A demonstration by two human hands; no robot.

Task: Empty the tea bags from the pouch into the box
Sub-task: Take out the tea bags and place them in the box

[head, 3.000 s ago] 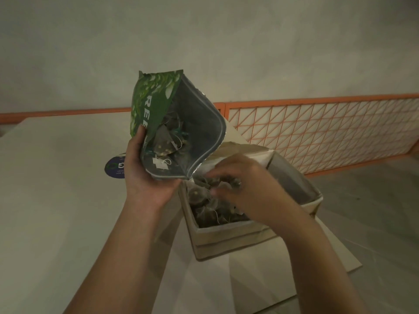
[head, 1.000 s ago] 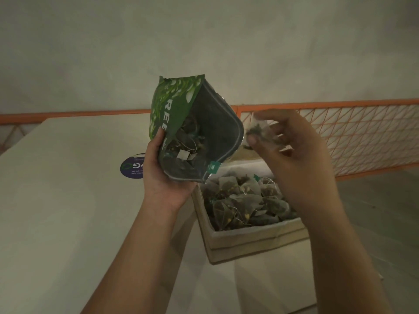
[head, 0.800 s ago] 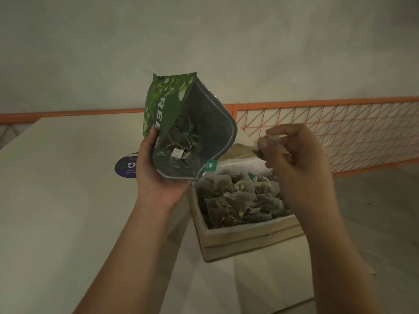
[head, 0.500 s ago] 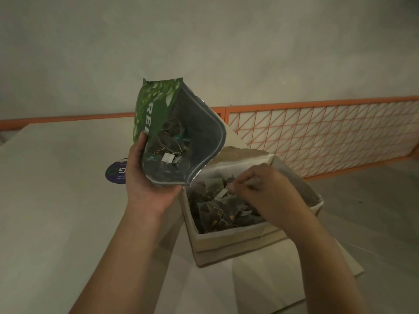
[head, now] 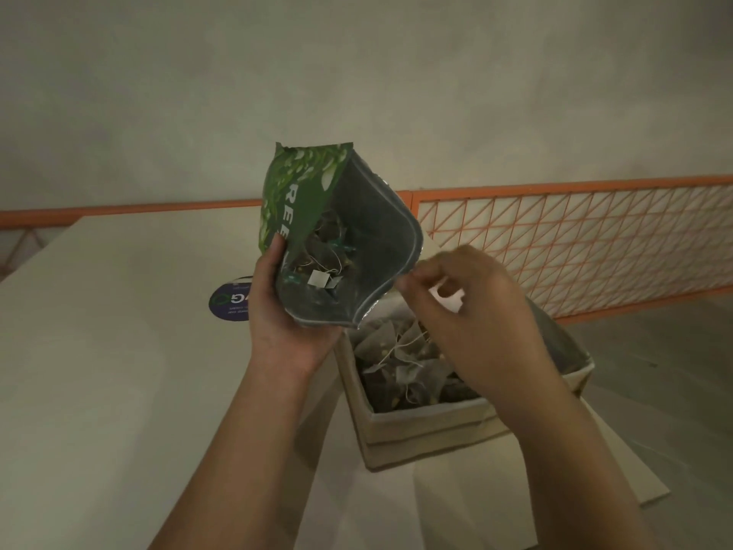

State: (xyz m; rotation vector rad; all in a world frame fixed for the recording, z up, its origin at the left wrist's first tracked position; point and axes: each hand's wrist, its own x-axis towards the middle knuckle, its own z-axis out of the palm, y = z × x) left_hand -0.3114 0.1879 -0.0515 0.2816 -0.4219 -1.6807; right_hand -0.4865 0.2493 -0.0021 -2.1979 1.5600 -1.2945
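My left hand (head: 285, 323) grips the green pouch (head: 301, 192) by its lower edge and holds it tilted, its open mouth facing me. Several tea bags (head: 325, 256) with strings and white tags lie inside it. Just below and to the right stands the open cardboard box (head: 428, 430), holding a heap of pyramid tea bags (head: 400, 363). My right hand (head: 476, 323) hovers over the box beside the pouch's rim. Its fingers are loosely curled and I see nothing in them.
The box stands at the right end of a pale table (head: 99, 371). A round dark blue sticker (head: 230, 303) lies on the table behind my left hand. An orange mesh railing (head: 575, 240) runs along the back, with floor beyond the table's right edge.
My right hand carried a tea bag from the pouch down into the box, let it go, and has risen back to the pouch's mouth. The pouch has stayed in my left hand.
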